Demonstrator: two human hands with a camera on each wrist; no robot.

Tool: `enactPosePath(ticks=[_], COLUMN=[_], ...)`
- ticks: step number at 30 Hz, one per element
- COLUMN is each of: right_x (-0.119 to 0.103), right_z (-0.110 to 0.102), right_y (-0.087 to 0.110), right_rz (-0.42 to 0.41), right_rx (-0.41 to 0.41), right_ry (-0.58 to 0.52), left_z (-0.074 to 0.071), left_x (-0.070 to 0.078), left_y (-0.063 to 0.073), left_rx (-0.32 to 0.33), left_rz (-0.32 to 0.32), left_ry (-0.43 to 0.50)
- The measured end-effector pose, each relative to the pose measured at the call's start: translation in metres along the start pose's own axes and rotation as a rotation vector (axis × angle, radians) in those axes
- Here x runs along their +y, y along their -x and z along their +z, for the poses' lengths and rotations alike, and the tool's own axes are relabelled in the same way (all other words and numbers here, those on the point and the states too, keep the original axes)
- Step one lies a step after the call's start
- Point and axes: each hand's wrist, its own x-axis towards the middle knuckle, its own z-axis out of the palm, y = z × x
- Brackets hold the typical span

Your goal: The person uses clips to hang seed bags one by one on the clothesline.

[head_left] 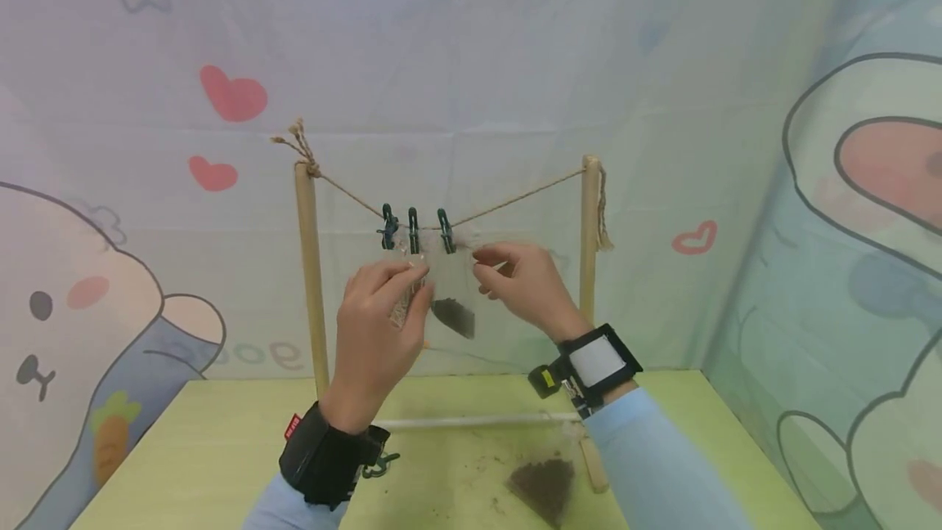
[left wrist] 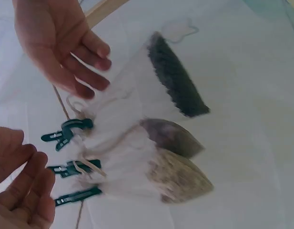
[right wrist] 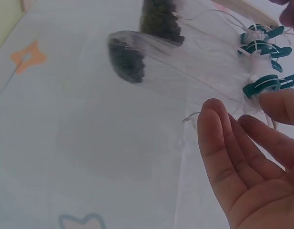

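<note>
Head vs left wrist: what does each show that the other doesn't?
Head only: a bag lying on the table, a loose clip near the left cuff, the white bar and the left post.

Left wrist only: the fill of the middle bag; in head I can't make it out.

Both: left hand, right hand, rope, three clips on it, and the dark-filled bag hanging.
</note>
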Motion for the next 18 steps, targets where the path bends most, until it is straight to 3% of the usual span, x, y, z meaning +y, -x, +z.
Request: enactPosePath(ticks=[8,18], right_x=[0.028,0.062], right_z=[0.016,0.047], right_y=[0.047,0.093], right_rz=[-0.181,-0.252], right_rx=[0.076,0.248], right_ry=[0.175,0.320], left_z=[-0.006,0.000], left_x=[-0.006,-0.018], left_y=[0.045,0.105], left_rx=[-0.022,-0.093], left_rz=[0.027,-0.017], left_ry=[-0.047,-0.153])
